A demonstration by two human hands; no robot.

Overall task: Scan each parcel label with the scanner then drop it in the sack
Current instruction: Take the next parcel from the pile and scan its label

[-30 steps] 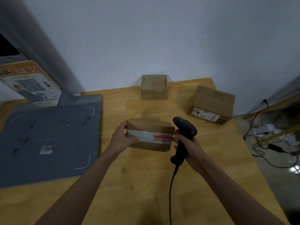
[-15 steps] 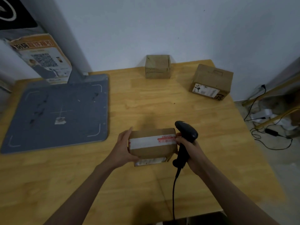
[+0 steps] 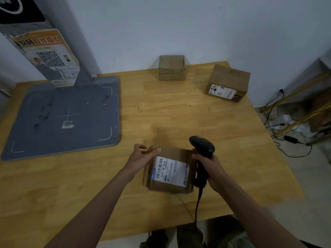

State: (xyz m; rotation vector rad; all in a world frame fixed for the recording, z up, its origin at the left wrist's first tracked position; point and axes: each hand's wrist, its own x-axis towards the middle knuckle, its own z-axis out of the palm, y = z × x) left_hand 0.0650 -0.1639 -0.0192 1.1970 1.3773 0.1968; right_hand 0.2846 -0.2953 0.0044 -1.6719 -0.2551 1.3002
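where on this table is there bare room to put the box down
Bare wood lies between the grey mat, the held parcel and the two far parcels. Another bare strip lies along the near edge left of the left hand. It is crowded around the scanner in the right hand.

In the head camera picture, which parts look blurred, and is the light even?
Head view: the brown cardboard parcel between the left hand and right hand is motion-blurred, though its white label stays partly readable; the black handheld scanner is sharper; light is dim, darker at the corners; the wooden table edges bow.
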